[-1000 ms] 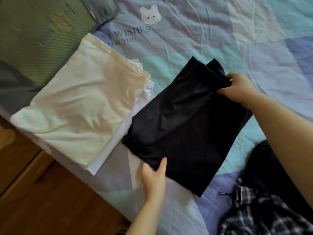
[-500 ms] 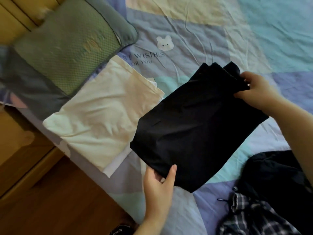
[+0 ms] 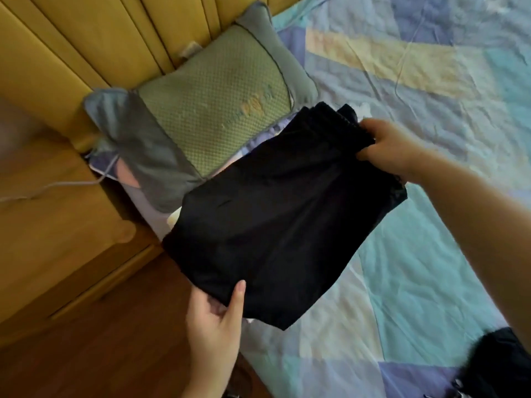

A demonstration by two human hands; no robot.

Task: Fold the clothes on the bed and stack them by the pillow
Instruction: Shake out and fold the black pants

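Note:
A folded black garment hangs flat between both hands, beside the pillow. My left hand grips its near edge from below, thumb on top. My right hand pinches its far corner at the gathered waistband. The green and grey pillow leans against the headboard just left of the garment. The garment covers the spot where the folded cream clothes lay; only a sliver of pale cloth shows at its left edge.
The patchwork bedsheet spreads to the right. More dark clothes lie at the bottom right corner. A wooden headboard and nightstand with a white cable stand left, above the wood floor.
Both hands have lifted the black garment and carried it left toward the pillow, over the folded cream stack, which is now hidden. The view has swung left toward the headboard.

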